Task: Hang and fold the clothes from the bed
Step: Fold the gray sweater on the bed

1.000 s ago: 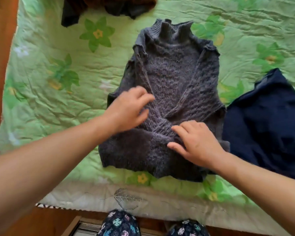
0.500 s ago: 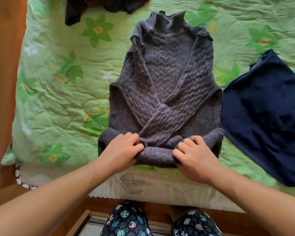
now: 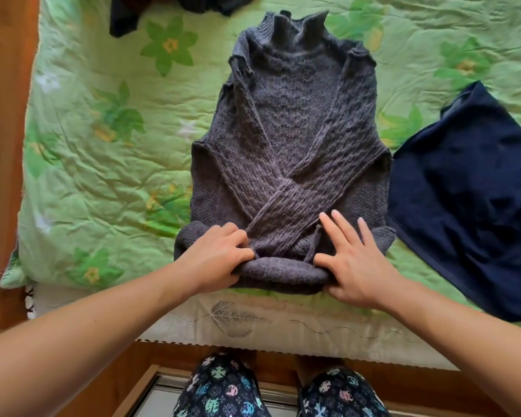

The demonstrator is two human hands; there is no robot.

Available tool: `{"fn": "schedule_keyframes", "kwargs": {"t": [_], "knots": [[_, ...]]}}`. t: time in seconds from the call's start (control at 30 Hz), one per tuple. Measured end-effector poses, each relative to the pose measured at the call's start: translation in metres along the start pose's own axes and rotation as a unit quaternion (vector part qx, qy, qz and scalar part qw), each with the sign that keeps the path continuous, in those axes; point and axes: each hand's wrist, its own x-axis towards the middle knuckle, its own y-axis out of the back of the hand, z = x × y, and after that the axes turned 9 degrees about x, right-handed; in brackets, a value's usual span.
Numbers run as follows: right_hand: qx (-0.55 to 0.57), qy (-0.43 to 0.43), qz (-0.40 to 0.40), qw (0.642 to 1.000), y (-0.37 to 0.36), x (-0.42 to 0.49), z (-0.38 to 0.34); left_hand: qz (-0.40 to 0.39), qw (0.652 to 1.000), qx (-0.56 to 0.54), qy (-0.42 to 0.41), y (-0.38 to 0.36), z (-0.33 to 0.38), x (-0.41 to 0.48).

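The grey knitted sweater (image 3: 289, 139) lies flat near the foot of the bed, collar away from the person, its two sleeves crossed over the chest in an X. Its bottom hem is turned up into a thick roll along the near edge. The left hand (image 3: 214, 257) grips that roll at its left part, fingers curled over the top and tucked into the fold, so the fingertips are hard to make out. The right hand (image 3: 355, 266) rests on the right part of the roll with its fingers straight and spread, pressing down on the knit where a sleeve end lies, the thumb stretched along the top of the roll. The palm covers whatever is under it. Beneath the sweater is a crumpled green quilt (image 3: 103, 164) printed with flowers, and below that a pale sheet edge (image 3: 238, 314) with an embroidered leaf hangs over the bedside. Just to the right of the sweater, touching or nearly touching its side, lies a navy garment (image 3: 469, 200), cut off at the right edge. At the top a heap of dark clothes (image 3: 175, 7) is mostly out of frame, so I cannot tell what they are. Wood (image 3: 3, 145) runs down the left side, and the person's patterned trousers (image 3: 223, 389) show at the bottom.
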Motion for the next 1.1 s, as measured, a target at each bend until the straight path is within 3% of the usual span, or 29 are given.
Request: {"fn": "schedule_keyframes", "kwargs": {"t": [0.07,0.2,0.37,0.47,0.6,0.7,0.8,0.97,1.1], "knots": [[0.009,-0.018,-0.01,1.0,0.001,0.004,0.002,-0.027,0.999,-0.03,0.001,0.002,-0.003,0.0],[0.063,0.032,0.025,0.997,0.017,-0.001,0.0,-0.081,0.991,-0.106,0.005,0.018,-0.011,0.0],[0.066,0.055,0.107,0.991,0.107,0.02,0.027,-0.033,0.993,-0.116,0.009,0.095,-0.063,0.04],[0.04,0.007,0.16,0.986,0.179,0.071,0.063,0.066,0.995,-0.037,0.07,0.152,-0.115,0.093],[-0.009,-0.155,0.143,0.977,0.228,0.132,0.095,0.065,0.963,0.099,0.241,0.18,-0.148,0.154],[0.0,-0.134,0.162,0.978,0.198,0.144,0.083,0.05,0.971,0.083,0.22,0.136,-0.127,0.16],[-0.022,-0.08,0.107,0.991,0.131,0.132,0.076,-0.009,0.979,0.076,0.189,0.072,-0.108,0.141],[-0.042,-0.077,0.154,0.984,0.088,0.135,0.081,0.039,0.973,0.089,0.208,0.039,-0.104,0.142],[-0.059,0.022,0.169,0.984,0.059,0.117,0.072,0.061,0.984,0.088,0.144,0.02,-0.091,0.117]]}}
